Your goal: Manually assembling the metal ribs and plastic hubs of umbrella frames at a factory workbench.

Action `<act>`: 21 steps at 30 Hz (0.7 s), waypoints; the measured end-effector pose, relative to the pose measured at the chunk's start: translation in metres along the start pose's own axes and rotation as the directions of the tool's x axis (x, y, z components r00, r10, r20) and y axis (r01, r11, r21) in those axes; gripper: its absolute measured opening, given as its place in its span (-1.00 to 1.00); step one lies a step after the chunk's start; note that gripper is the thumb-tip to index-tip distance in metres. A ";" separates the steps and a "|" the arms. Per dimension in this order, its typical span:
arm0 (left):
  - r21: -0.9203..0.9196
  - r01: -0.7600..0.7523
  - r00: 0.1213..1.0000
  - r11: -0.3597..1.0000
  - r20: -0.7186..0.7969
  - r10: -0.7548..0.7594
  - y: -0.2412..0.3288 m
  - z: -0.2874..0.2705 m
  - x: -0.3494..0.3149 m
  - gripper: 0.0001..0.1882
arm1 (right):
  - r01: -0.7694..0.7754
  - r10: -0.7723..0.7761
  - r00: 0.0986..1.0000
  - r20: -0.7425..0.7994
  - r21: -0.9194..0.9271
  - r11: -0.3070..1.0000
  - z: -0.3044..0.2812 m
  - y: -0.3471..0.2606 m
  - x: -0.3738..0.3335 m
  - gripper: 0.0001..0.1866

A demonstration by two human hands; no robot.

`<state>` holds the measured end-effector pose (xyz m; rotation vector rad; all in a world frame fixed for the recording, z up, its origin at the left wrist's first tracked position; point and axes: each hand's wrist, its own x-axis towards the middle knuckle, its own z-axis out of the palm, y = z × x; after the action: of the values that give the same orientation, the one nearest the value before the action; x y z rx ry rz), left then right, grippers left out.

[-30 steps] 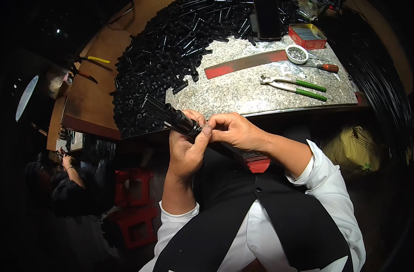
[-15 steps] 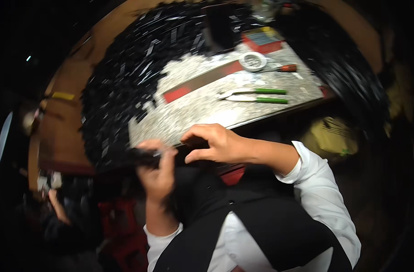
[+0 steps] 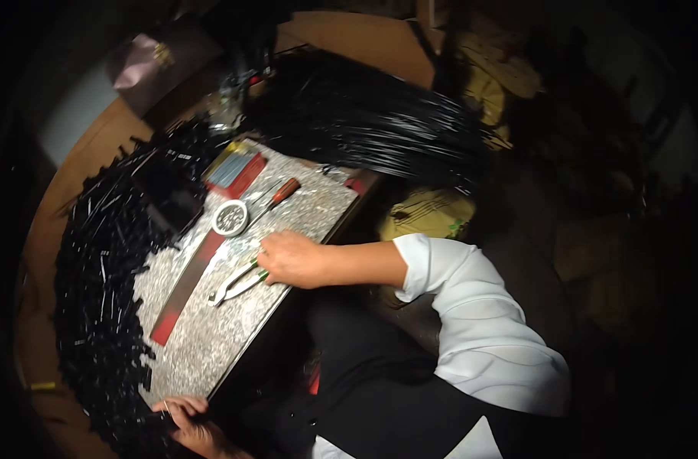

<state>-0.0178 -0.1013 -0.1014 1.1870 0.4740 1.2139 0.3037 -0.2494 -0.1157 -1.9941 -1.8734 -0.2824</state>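
Observation:
Green-handled pliers (image 3: 234,288) with bright metal jaws lie on a speckled stone slab (image 3: 196,359). My right hand (image 3: 292,258) reaches over the slab, its fingers closed round the green handles. At the slab's near left corner is my left hand (image 3: 194,430), with bent fingers drawn together beside the heap of short black strips (image 3: 97,306). Whatever it may hold is too small and dark to make out. A flat metal ruler (image 3: 187,289) with red ends lies left of the pliers. Touching its far end is a round white dish (image 3: 230,219) of small metal bits.
Beyond the dish lie a red-handled screwdriver (image 3: 286,191) and a red box (image 3: 246,174). Long black strips (image 3: 364,107) are bundled at the far side. A yellow bag (image 3: 429,214) stands right of the slab, and a mauve bag (image 3: 146,69) is at the far left.
The view has swung to the right. My hands have moved apart: the right has gone out to the pliers and closed on their handles, while the left stays by the slab's near corner.

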 end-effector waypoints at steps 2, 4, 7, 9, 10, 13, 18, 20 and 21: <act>0.072 -0.053 0.996 0.996 0.074 0.047 -0.004 0.009 0.000 -0.89 | -0.024 0.024 1.000 0.002 -0.049 0.999 0.002 0.004 -0.002 -0.66; 0.083 -0.101 0.981 0.991 0.171 0.085 -0.014 0.000 0.006 -0.90 | 0.008 -0.011 1.000 -0.022 -0.102 0.995 0.006 0.005 -0.005 -0.69; 0.075 0.073 0.969 0.995 0.231 -0.088 -0.004 -0.002 0.007 -0.64 | 0.023 -0.032 0.998 -0.050 -0.155 0.988 0.007 0.007 -0.008 -0.71; 0.051 0.219 0.922 0.974 0.316 -0.224 -0.008 -0.001 0.007 -0.33 | 0.046 -0.063 0.993 -0.104 -0.157 0.986 0.009 0.010 -0.012 -0.72; 0.059 0.081 0.958 0.995 0.269 -0.094 -0.014 0.004 0.004 -0.65 | 0.061 -0.077 0.992 -0.098 -0.151 0.987 0.011 0.007 -0.008 -0.72; 0.129 -0.037 0.982 0.991 0.188 0.012 -0.012 0.013 -0.003 -0.92 | 0.101 -0.106 0.994 -0.037 -0.128 0.987 0.005 0.005 -0.001 -0.72; 0.341 0.036 0.999 0.939 0.012 -0.043 -0.003 0.016 -0.024 -0.93 | -0.003 0.054 0.987 -0.152 0.319 0.948 0.006 -0.016 0.007 -0.78; 0.199 0.127 0.988 0.972 0.063 -0.142 -0.004 0.023 -0.024 -0.93 | -0.047 0.111 0.984 -0.139 0.401 0.915 -0.005 -0.026 0.001 -0.81; 0.178 0.141 0.981 0.974 0.105 -0.161 -0.007 0.033 -0.020 -0.92 | -0.226 0.294 0.956 -0.026 0.576 0.785 -0.025 -0.035 -0.001 -0.82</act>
<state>0.0054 -0.1331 -0.1013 1.3348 0.5765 0.9807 0.2722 -0.2592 -0.0883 -1.7315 -1.3646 0.2224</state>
